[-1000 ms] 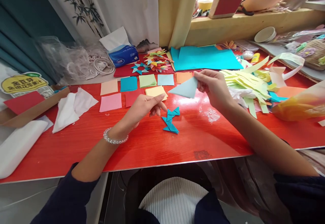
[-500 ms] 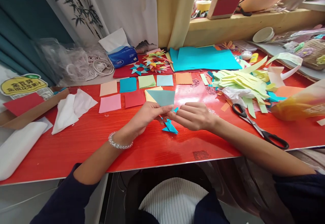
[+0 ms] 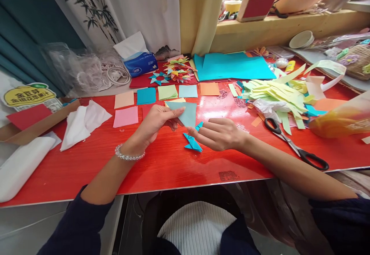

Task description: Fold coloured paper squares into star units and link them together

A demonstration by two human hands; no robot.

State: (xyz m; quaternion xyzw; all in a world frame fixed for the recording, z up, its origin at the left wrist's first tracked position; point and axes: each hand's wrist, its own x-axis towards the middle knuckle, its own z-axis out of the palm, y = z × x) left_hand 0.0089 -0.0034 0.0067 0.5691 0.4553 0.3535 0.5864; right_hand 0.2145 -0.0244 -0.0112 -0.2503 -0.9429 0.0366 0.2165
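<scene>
My left hand (image 3: 162, 122) pinches the left side of a pale blue paper triangle (image 3: 187, 112), folded and held above the red table (image 3: 162, 162). My right hand (image 3: 218, 134) has its fingers curled, and its fingertips grip the triangle's lower corner. Beneath the hands lie folded bright blue paper pieces (image 3: 193, 144), partly covered by my right fingers. Just behind the triangle are a yellow paper stack (image 3: 173, 102) and a red paper stack (image 3: 146, 110), both partly hidden.
Square paper stacks, such as pink (image 3: 126, 117) and orange (image 3: 209, 89), line the table's middle. Scissors (image 3: 295, 145) lie at right, near a heap of green paper strips (image 3: 271, 93). White tissues (image 3: 82, 125) lie left; folded paper stars (image 3: 179, 70) and large blue sheets (image 3: 231, 66) are behind.
My left hand has slid left and up along the paper triangle, showing more of it. My right hand stays at about the same place, by the triangle's lower corner.
</scene>
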